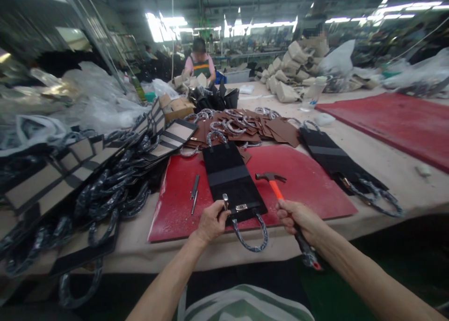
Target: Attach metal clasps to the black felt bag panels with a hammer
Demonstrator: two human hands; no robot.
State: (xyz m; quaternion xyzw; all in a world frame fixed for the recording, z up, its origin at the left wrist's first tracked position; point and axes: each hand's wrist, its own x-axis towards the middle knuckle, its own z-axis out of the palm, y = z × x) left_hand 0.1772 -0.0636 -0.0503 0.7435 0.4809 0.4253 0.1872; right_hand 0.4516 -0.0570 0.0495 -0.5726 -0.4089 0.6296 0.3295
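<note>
A black bag panel lies flat on a red board, with a grey band across its middle and a plastic-wrapped handle at its near end. Near that end sits a shiny metal clasp plate. Just left of the plate, my left hand pinches a short metal punch upright against the panel. My right hand grips a claw hammer with an orange and black handle. The hammer's head is raised to the right of the panel, apart from the punch.
Thin metal tools lie on the board's left. Brown panels are heaped behind it, and black and beige bag pieces pile up at left. Another black panel lies at right. A co-worker sits across the table.
</note>
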